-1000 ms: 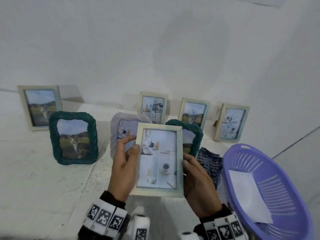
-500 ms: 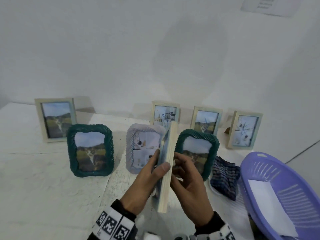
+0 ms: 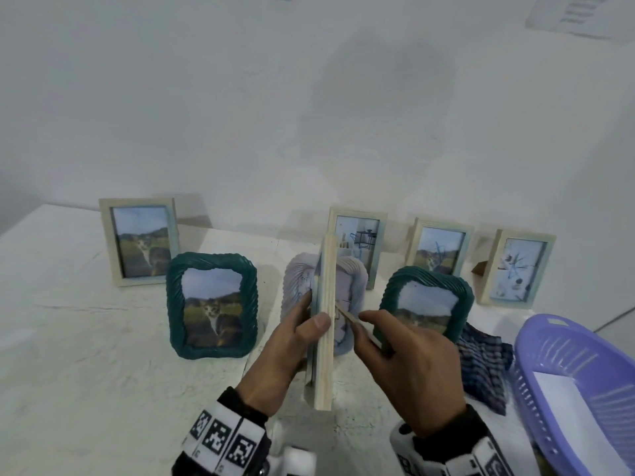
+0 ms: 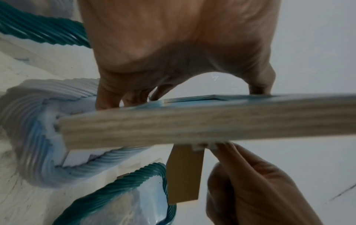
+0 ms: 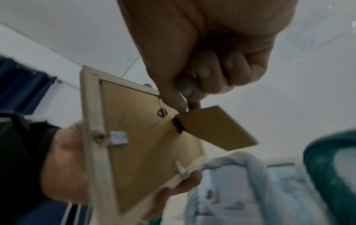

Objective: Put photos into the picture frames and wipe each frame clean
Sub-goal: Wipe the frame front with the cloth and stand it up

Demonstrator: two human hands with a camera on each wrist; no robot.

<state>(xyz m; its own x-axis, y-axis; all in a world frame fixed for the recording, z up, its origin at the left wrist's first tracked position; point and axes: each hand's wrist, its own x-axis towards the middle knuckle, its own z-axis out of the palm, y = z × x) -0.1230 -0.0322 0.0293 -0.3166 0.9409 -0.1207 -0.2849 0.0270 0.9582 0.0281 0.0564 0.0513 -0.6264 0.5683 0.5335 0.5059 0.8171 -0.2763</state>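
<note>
Pale wooden frame held edge-on above the desk, its back stand pulled out.

The left hand (image 3: 285, 341) grips the wooden frame (image 3: 324, 324) by its side, thumb on the near edge and fingers (image 4: 108, 97) curled round the front, so the frame stands upright and turned sideways between both hands. The right hand (image 3: 412, 369) pinches the brown stand (image 5: 215, 129) on the frame's cardboard back, thumb and forefinger closed on its hinged end, the flap swung away from the backing. Just right lie a checked cloth (image 3: 481, 362) and a lilac basket (image 3: 536, 341) with a white sheet inside. Behind the hands stand two green rope-edged frames (image 3: 211, 305) and a grey one, partly hidden. Farther back, four pale frames (image 3: 139, 242) with photos lean by the white wall on the desk (image 3: 86, 355).
</note>
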